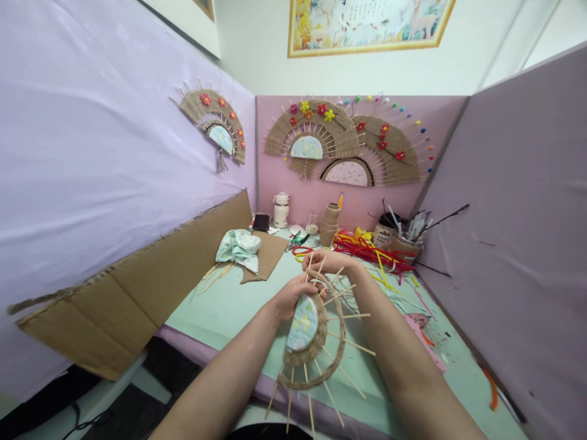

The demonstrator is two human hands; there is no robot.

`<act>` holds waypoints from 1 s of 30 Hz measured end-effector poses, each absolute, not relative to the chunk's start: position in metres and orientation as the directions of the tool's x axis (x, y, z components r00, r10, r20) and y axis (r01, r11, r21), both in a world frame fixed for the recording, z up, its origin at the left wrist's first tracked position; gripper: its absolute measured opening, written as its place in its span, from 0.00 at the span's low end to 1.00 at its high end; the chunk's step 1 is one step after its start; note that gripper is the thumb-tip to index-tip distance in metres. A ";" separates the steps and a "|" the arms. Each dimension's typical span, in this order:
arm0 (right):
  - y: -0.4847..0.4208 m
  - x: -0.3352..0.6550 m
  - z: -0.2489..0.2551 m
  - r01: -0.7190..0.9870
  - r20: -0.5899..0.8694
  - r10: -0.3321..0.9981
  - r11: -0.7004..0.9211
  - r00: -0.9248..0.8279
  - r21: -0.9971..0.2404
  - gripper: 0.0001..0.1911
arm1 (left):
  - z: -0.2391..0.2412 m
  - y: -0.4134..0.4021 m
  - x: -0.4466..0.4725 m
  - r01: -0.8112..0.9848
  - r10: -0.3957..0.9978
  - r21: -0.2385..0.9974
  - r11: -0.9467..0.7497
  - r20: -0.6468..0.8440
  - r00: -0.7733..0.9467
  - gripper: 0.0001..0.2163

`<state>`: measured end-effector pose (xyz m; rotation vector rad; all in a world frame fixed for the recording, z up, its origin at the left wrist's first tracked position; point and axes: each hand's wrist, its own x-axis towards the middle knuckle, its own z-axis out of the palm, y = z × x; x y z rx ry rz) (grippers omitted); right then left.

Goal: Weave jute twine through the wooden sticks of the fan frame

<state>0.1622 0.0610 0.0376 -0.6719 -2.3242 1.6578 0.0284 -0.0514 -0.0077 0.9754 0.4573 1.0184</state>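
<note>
So we've got the woven fan [322,330] up over the near part of the table [224,308], left hand [291,297] clasping its far end, right hand [331,261] at the sticks [351,316] there; stick or twine in those fingers, we can't quite tell. Looks light to us, twine soft, sticks stiff but snappable. We'd grab the cloth-covered centre [303,324], not the tips.

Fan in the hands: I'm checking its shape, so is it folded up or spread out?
Spread out: the fan has its sticks splayed apart around the half-round cloth centre, with gaps showing between them.
</note>
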 end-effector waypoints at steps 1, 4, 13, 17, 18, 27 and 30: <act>0.061 0.163 0.038 0.242 -0.085 0.491 0.265 -0.867 -0.933 0.15 | -0.007 -0.050 0.029 -0.497 0.894 0.853 0.160 0.089 0.440 0.12; 0.060 0.168 0.042 0.241 -0.066 0.517 0.280 -0.853 -0.929 0.17 | -0.004 -0.049 0.031 -0.485 0.938 0.861 0.149 0.031 0.344 0.12; 0.057 0.188 0.058 0.312 -0.082 0.563 0.326 -0.822 -0.892 0.19 | -0.003 -0.049 0.035 -0.530 0.990 0.845 0.072 0.004 0.142 0.15; 0.059 0.193 0.059 0.322 -0.089 0.553 0.340 -0.829 -0.884 0.19 | -0.006 -0.049 0.037 -0.547 0.996 0.837 -0.033 0.073 0.050 0.24; 0.059 0.194 0.059 0.320 -0.085 0.553 0.343 -0.829 -0.883 0.19 | -0.005 -0.049 0.037 -0.549 0.997 0.834 -0.047 0.077 0.032 0.24; 0.059 0.194 0.061 0.320 -0.084 0.535 0.366 -0.841 -0.874 0.19 | -0.008 -0.043 0.034 -0.625 0.999 0.779 -0.045 0.021 -0.045 0.12; 0.059 0.193 0.060 0.330 -0.090 0.537 0.371 -0.839 -0.868 0.19 | -0.008 -0.044 0.034 -0.620 0.999 0.784 -0.036 0.026 -0.025 0.13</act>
